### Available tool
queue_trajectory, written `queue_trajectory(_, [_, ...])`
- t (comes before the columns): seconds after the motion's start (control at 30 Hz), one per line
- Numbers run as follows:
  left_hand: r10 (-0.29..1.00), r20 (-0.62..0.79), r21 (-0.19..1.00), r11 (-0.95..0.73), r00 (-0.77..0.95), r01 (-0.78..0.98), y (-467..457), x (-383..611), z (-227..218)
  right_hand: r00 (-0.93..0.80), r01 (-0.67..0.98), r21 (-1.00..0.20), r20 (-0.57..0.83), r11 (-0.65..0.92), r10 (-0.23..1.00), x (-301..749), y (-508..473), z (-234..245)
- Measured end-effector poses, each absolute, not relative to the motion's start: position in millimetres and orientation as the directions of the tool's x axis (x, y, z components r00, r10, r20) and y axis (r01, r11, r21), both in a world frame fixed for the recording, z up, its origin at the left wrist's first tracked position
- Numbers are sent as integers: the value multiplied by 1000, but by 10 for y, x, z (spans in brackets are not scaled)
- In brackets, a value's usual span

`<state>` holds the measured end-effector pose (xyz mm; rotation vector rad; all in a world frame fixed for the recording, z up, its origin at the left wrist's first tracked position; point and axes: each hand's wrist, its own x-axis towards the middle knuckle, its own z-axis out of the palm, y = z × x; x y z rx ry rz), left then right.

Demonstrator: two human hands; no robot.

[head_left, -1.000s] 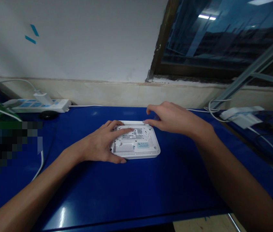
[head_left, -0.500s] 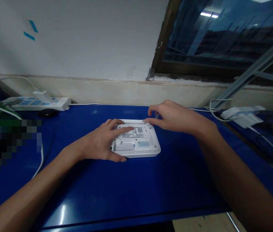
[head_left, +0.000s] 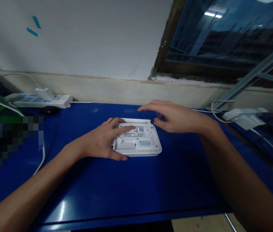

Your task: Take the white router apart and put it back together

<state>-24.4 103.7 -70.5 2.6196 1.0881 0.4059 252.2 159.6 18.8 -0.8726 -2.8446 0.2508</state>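
A white router (head_left: 148, 150) lies flat on the blue table, its vented underside with printed labels facing up. Across its left end spreads my left hand (head_left: 102, 139), thumb along the front edge, fingers over the label and back edge, gripping it. At the back right corner is my right hand (head_left: 172, 117), its index finger stretched out to the left above the router. Between its thumb and curled fingers shows a small purple and red object (head_left: 159, 116), mostly hidden; its kind cannot be made out. A white bar, probably an antenna (head_left: 136, 121), runs along the router's back edge.
A white power strip (head_left: 64, 101) with a plugged-in adapter (head_left: 45, 92) stands at the back left, beside a round black object (head_left: 50, 110). White cables trail down the left. Another white plug block (head_left: 246, 116) sits at the right, near a metal strut (head_left: 238, 87).
My right hand's index finger has lifted off the back edge bar and straightened. The thumb has drawn slightly right, away from the bar. The left hand keeps its hold; the view shifted slightly.
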Motion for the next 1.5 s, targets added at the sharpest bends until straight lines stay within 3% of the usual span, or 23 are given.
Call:
queue_trajectory(0.2, [727, 143, 359, -670, 671, 650, 1032, -238, -698, -754, 633, -183, 76, 752, 653, 2474, 1636, 166])
queue_trajectory(0.4, [724, 138, 342, -676, 676, 653, 1027, -246, -702, -824, 537, -181, 96, 824, 558, 2524, 1614, 183])
queue_trajectory(0.63, [729, 133, 356, -668, 672, 654, 1023, -243, -700, -751, 649, -152, 35, 746, 660, 2483, 1649, 185])
queue_trajectory(0.87, [731, 145, 373, -665, 667, 647, 1030, -249, -717, -829, 535, -192, 67, 823, 555, 2514, 1595, 215])
queue_trajectory(1.1, [721, 150, 361, -677, 677, 641, 1028, -241, -705, -765, 628, -186, 29, 756, 643, 2475, 1637, 220])
queue_trajectory(1.33, [716, 156, 371, -681, 680, 631, 1030, -259, -718, -825, 543, -203, 56, 815, 563, 2502, 1609, 225])
queue_trajectory(1.5, [720, 160, 375, -677, 675, 633, 1026, -259, -712, -808, 568, -193, 53, 800, 587, 2487, 1603, 216])
